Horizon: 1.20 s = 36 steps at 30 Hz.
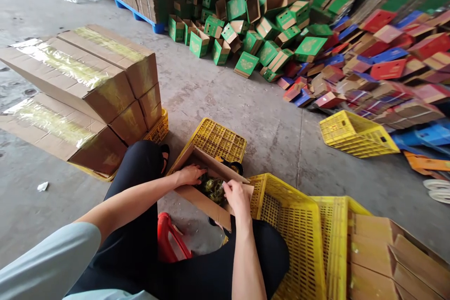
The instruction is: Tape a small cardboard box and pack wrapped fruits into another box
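Note:
An open cardboard box point(202, 200) stands between my knees, tilted in view. Inside it lies a glossy, dark green-brown bundle point(213, 188) that looks wrapped in clear plastic; its exact kind is unclear. My left hand point(190, 175) reaches over the box's left end, fingers stretched out toward the bundle. At the right end, my right hand point(239, 198) pinches what appears to be the edge of the plastic. Behind the box is an upturned yellow crate point(220, 139), with a black and yellow tool point(235, 166) partly hidden by the box wall.
Taped cartons point(116, 89) are stacked at left. Yellow crates point(295, 225) stand by my right knee, with folded cardboard boxes point(374, 248) beyond. A red plastic stool point(168, 239) is beneath me. Green boxes point(246, 63) and red-blue boxes point(388, 69) lie heaped behind a yellow crate point(356, 133).

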### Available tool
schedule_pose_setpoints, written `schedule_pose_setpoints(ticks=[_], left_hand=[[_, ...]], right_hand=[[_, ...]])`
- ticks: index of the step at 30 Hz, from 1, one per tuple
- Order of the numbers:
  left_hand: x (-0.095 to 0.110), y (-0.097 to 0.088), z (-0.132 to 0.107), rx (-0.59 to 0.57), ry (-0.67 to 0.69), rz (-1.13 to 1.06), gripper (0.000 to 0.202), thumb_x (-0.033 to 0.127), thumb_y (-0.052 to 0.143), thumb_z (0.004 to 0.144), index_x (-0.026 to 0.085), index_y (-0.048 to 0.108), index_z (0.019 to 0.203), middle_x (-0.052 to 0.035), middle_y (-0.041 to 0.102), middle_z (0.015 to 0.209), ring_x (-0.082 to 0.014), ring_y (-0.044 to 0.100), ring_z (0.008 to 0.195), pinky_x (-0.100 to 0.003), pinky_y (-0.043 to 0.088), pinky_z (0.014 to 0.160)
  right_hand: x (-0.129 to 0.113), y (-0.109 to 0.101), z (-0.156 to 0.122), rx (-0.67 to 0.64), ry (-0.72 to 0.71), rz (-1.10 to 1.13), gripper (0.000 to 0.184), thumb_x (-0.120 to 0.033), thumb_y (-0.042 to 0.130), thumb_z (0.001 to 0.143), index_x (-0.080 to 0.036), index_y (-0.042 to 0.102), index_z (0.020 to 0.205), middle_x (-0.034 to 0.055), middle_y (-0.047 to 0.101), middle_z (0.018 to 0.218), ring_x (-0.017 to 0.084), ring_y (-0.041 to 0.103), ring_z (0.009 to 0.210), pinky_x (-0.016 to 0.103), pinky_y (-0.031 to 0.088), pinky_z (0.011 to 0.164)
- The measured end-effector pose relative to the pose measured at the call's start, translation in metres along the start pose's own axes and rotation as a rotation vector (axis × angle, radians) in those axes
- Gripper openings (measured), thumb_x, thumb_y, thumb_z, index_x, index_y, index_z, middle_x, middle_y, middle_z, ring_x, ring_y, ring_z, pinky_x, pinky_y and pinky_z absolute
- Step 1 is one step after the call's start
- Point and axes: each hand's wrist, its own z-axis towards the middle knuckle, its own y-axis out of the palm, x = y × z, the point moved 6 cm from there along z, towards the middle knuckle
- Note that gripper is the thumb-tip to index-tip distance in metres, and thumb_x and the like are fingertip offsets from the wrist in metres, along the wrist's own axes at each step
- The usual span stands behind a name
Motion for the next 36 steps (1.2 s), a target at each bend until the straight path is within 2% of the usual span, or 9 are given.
schedule_pose_setpoints(ticks=[2, 4, 7, 11, 17, 20, 24, 31, 36], left_hand=[[0.001, -0.003, -0.002, 0.011, -0.024, 0.064, 0.068, 0.021, 0.084, 0.074, 0.019, 0.067, 0.140, -0.0198, 0.071, 0.126, -0.0431, 0.063, 0.124, -0.044, 0.048, 0.104], [0.001, -0.007, -0.004, 0.021, -0.062, 0.136, 0.071, 0.023, 0.083, 0.076, 0.017, 0.062, 0.144, -0.0220, 0.070, 0.127, -0.0433, 0.065, 0.121, -0.045, 0.049, 0.101], [0.000, -0.013, -0.006, 0.023, -0.113, 0.192, 0.056, 0.023, 0.078, 0.082, 0.014, 0.066, 0.136, -0.0220, 0.073, 0.116, -0.0410, 0.071, 0.110, -0.044, 0.052, 0.096], [0.004, -0.020, -0.007, 0.049, -0.118, 0.209, 0.023, 0.017, 0.071, 0.086, 0.013, 0.076, 0.108, -0.0219, 0.074, 0.112, -0.0381, 0.072, 0.106, -0.043, 0.053, 0.095], [0.016, -0.029, -0.004, 0.124, -0.100, 0.185, 0.021, 0.009, 0.056, 0.093, 0.010, 0.076, 0.101, -0.0219, 0.076, 0.106, -0.0346, 0.072, 0.104, -0.041, 0.050, 0.099], [0.022, -0.035, -0.002, 0.159, -0.099, 0.131, 0.024, 0.014, 0.052, 0.097, 0.009, 0.075, 0.106, -0.0210, 0.077, 0.101, -0.0338, 0.073, 0.101, -0.040, 0.052, 0.097], [0.028, -0.047, -0.001, 0.186, -0.073, 0.033, 0.025, 0.021, 0.052, 0.099, 0.014, 0.076, 0.106, -0.0165, 0.078, 0.103, -0.0301, 0.074, 0.098, -0.036, 0.053, 0.090], [0.034, -0.067, -0.004, 0.234, 0.080, -0.260, 0.019, 0.027, 0.062, 0.090, 0.017, 0.078, 0.086, -0.0056, 0.076, 0.084, -0.0207, 0.068, 0.077, -0.025, 0.050, 0.074], [0.036, -0.072, -0.008, 0.264, 0.085, -0.489, 0.020, 0.031, 0.067, 0.085, 0.015, 0.076, 0.076, -0.0016, 0.069, 0.072, -0.0163, 0.059, 0.067, -0.023, 0.045, 0.066]], right_hand=[[-0.005, 0.021, 0.000, -0.227, 0.003, -0.103, 0.018, -0.019, 0.060, 0.096, -0.019, 0.073, 0.108, 0.0139, 0.081, 0.108, 0.026, 0.076, 0.101, 0.029, 0.049, 0.079], [-0.011, 0.033, 0.000, -0.300, 0.012, -0.137, 0.035, -0.005, 0.061, 0.088, -0.014, 0.069, 0.121, 0.0177, 0.079, 0.115, 0.027, 0.076, 0.107, 0.029, 0.049, 0.081], [-0.016, 0.037, 0.000, -0.290, 0.028, -0.135, 0.051, 0.004, 0.053, 0.085, -0.009, 0.061, 0.134, 0.0209, 0.078, 0.114, 0.028, 0.076, 0.106, 0.030, 0.050, 0.082], [-0.006, 0.022, 0.001, -0.224, 0.009, -0.107, 0.044, -0.004, 0.049, 0.091, -0.019, 0.063, 0.130, 0.0137, 0.078, 0.115, 0.025, 0.074, 0.107, 0.030, 0.049, 0.084], [0.000, -0.010, 0.003, 0.141, -0.143, 0.120, 0.023, -0.025, 0.051, 0.099, -0.023, 0.073, 0.109, 0.0068, 0.077, 0.099, 0.025, 0.070, 0.100, 0.035, 0.050, 0.094], [-0.019, 0.009, 0.002, 0.035, -0.258, 0.076, 0.033, -0.026, 0.060, 0.096, -0.024, 0.071, 0.127, 0.0114, 0.071, 0.128, 0.028, 0.063, 0.121, 0.039, 0.048, 0.102], [-0.030, 0.040, 0.004, -0.244, -0.158, -0.096, 0.072, -0.027, 0.076, 0.087, -0.031, 0.052, 0.154, 0.0111, 0.037, 0.169, 0.037, 0.043, 0.146, 0.046, 0.050, 0.104], [-0.025, 0.037, 0.011, -0.207, -0.110, -0.105, 0.032, -0.013, 0.060, 0.095, -0.015, 0.071, 0.125, 0.0152, 0.069, 0.133, 0.028, 0.062, 0.127, 0.035, 0.044, 0.111], [-0.025, 0.043, 0.015, -0.206, -0.162, -0.068, 0.049, -0.004, 0.051, 0.096, -0.014, 0.062, 0.142, 0.0143, 0.060, 0.150, 0.024, 0.056, 0.140, 0.031, 0.039, 0.118]])
